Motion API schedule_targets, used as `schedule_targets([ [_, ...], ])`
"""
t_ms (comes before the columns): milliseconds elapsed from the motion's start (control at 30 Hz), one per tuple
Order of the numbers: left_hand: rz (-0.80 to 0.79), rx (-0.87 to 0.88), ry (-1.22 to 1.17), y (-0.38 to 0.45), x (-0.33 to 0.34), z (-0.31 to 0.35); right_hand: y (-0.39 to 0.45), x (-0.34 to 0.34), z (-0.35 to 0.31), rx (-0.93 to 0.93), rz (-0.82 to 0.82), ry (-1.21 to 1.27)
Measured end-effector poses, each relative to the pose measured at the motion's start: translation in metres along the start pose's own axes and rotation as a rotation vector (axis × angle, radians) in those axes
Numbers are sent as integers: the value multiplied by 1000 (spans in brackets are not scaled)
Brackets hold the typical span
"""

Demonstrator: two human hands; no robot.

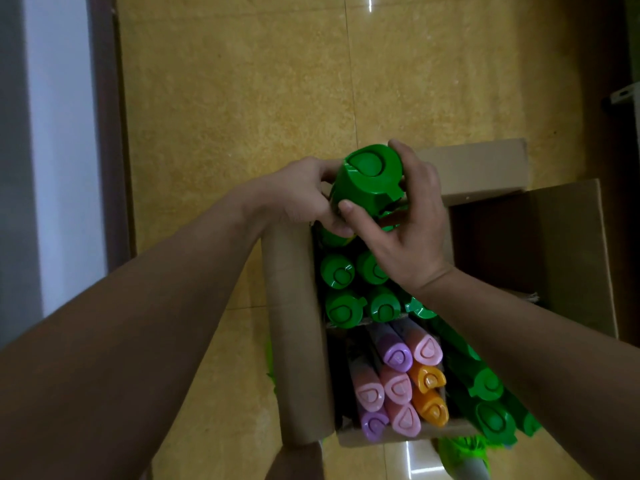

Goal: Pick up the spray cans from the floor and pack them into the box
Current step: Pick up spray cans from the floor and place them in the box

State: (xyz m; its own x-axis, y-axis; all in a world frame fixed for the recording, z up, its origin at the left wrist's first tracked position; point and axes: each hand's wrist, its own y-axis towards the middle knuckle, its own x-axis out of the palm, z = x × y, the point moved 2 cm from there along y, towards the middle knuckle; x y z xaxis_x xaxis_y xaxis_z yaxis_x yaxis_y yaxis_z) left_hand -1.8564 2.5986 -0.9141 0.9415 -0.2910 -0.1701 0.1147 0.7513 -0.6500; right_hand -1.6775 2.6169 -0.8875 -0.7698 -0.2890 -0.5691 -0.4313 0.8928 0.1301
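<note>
Both hands on green can [372,180] over box [298,341] far end | left hand [304,195] fingers grip body, right hand [412,216] fingers wrap cap, steadying it upright | judged: lowering into gap beside packed cans [356,289]

A single head-worn view looks steeply down from above and close in. Both forearms reach in from the bottom edge, so the left hand [304,194] and right hand [412,223] meet near the centre of the picture. Just below the hands lies the open cardboard box [298,327]; beyond their fingertips the yellow tiled floor [242,81] fills the upper part. The wide lens bends the edges.
</note>
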Motion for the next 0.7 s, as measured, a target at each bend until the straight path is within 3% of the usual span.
schedule_targets([
  [233,59,-72,-2,6,13,-20,-8,10,14,1,-60,-36],
  [400,90,-120,-30,2,37,-47,-21,23,24,29,-267,-106],
  [533,221,-120,114,0,47,-59,-19,28,23,-27,-373,-282],
  [633,223,-118,5,2,55,-80,-18,29,25,-17,-365,-387],
  [700,329,-124,-94,4,57,-95,-19,28,27,-7,-354,-422],
])
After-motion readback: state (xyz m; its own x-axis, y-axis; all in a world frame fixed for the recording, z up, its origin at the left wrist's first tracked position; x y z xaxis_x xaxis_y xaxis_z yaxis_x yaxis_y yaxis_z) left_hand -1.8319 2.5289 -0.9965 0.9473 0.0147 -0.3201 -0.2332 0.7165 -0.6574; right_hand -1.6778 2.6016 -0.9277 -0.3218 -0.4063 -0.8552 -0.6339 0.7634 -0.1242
